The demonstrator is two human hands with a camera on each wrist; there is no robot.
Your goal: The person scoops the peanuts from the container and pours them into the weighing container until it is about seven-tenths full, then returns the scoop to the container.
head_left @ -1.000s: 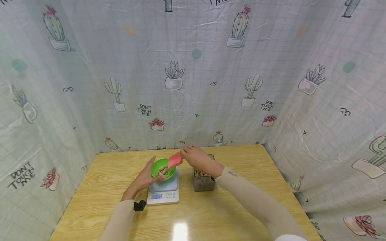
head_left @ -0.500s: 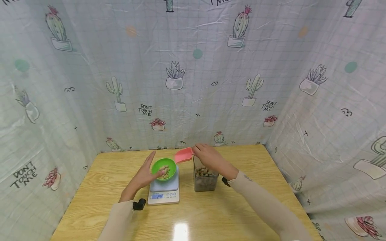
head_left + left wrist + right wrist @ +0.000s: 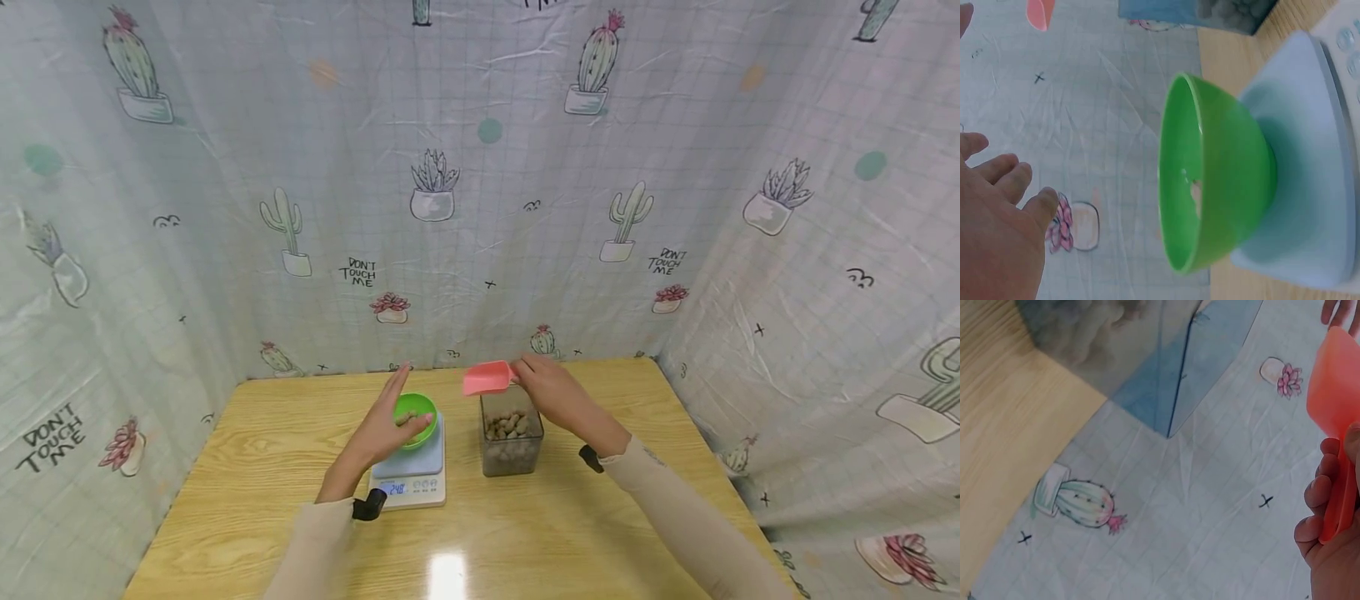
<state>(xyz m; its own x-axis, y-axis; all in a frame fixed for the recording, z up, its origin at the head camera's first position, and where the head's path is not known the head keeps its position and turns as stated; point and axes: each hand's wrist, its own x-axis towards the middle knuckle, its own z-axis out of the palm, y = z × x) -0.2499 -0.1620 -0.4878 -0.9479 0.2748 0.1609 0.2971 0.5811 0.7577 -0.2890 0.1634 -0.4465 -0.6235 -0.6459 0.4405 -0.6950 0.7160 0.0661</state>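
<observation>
My right hand grips the handle of a pink scoop, held above the far rim of a clear square container of peanuts. In the right wrist view the fingers wrap round the scoop's handle. A green bowl with peanuts in it stands on the platform of a kitchen scale, whose display seems to read 248. My left hand is over the bowl's left side in the head view, fingers extended. The left wrist view has that hand apart from the bowl, holding nothing.
All of this stands on a wooden table. A curtain printed with cactus drawings hangs behind the table and along both sides. The container stands a short way right of the scale.
The scoop has moved right, from over the bowl to over the container's far side. My left hand has come off the bowl, shifting up and right. The scale's reading has risen.
</observation>
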